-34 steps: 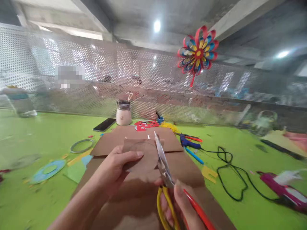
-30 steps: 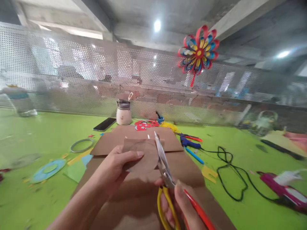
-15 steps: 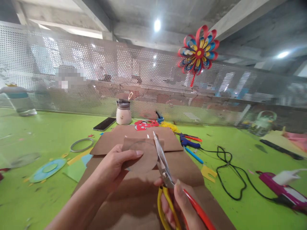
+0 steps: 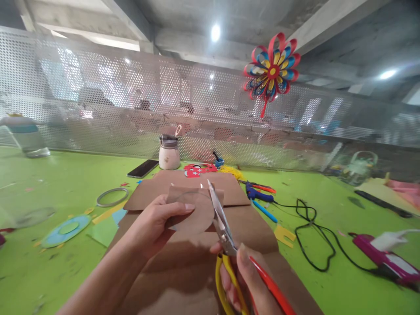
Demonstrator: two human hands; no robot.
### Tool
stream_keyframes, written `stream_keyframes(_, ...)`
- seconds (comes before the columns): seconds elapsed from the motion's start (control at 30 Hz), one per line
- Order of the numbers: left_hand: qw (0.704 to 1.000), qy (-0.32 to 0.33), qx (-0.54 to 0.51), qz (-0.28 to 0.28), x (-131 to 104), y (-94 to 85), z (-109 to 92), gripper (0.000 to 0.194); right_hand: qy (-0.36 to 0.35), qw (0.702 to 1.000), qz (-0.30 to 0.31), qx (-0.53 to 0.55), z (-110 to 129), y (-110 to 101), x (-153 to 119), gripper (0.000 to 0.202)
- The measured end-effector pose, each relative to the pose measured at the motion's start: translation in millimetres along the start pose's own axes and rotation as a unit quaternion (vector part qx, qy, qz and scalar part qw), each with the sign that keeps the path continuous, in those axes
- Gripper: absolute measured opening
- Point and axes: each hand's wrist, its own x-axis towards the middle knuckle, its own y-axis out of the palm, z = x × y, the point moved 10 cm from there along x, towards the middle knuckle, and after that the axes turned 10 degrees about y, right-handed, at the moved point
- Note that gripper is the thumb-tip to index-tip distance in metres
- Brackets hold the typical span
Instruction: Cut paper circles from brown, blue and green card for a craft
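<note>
A piece of brown paper point(image 4: 200, 216) with a drawn curved line and a rounded lower edge is pinched in my left hand point(image 4: 164, 214), thumb on top. My right hand point(image 4: 243, 271) holds scissors point(image 4: 223, 232) with one yellow and one red handle. Their blades point up and away, along the right edge of the piece, and look nearly closed. Under both hands lies a large folded brown paper sheet point(image 4: 183, 280).
A white jar point(image 4: 169, 153) and a phone point(image 4: 142, 168) stand behind. Left are a grey ring point(image 4: 112, 197) and blue paper ring point(image 4: 67, 230). Right are a blue glue gun point(image 4: 259, 193), black cord, and magenta power strip point(image 4: 387, 258). A paper flower point(image 4: 273, 71) hangs above.
The scissors' tips have shifted slightly left along the piece's edge. Both hands keep their grips and have hardly moved.
</note>
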Motion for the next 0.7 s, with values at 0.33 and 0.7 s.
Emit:
stream_keyframes(0.33, 0.999, -0.005, 0.009, 0.031, -0.3, 0.7, 0.1, 0.009, 0.004, 1.0, 0.006, 0.005, -2.2, 0.9, -0.7, 0.066)
stream_keyframes(0.7, 0.999, -0.008, 0.017, 0.031, 1.1, -2.0, -2.9, 0.01, -0.001, 1.0, -0.001, 0.014, 1.8, 5.7, -3.4, 0.067)
